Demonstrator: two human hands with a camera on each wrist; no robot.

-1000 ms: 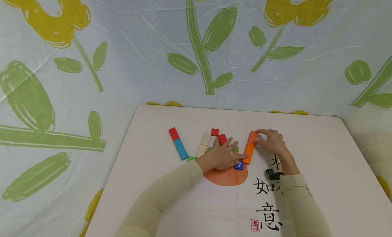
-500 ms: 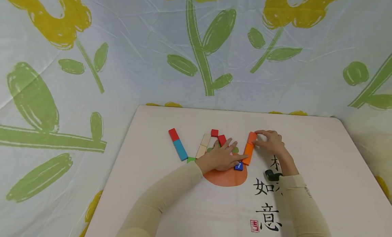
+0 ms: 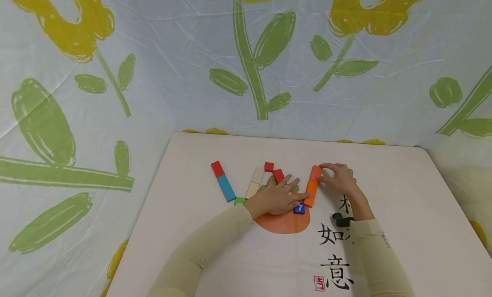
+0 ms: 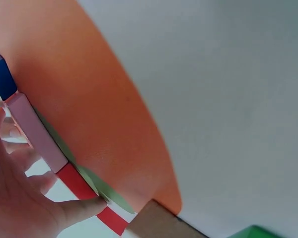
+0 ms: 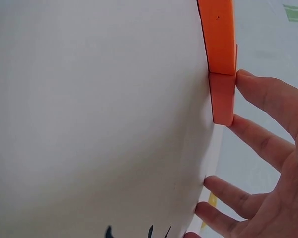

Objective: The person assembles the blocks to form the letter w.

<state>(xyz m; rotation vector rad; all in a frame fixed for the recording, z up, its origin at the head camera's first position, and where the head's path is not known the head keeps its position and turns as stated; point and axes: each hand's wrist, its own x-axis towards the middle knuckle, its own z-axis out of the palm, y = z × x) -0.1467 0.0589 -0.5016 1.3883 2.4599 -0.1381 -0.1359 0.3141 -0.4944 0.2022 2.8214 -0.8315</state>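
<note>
My left hand (image 3: 274,199) lies spread over a slanted line of blocks in the head view. Its thumb touches the red block (image 4: 77,182) in the left wrist view, beside a pink block (image 4: 37,131). A fingertip reaches the lower orange block (image 3: 311,193), near a blue numbered block (image 3: 299,208). My right hand (image 3: 340,179) is at the far end of the orange line. Its thumb and index finger touch the side and end of the lighter orange block (image 5: 222,99), with the other fingers extended towards the table. Part of the middle line is hidden under my left hand.
Further left lie a red block (image 3: 217,169) and a blue bar (image 3: 226,188) end to end, a green block (image 3: 239,201) and beige blocks (image 3: 257,175). A small red cube (image 3: 269,166) tops the middle. A black object (image 3: 340,220) lies by my right sleeve.
</note>
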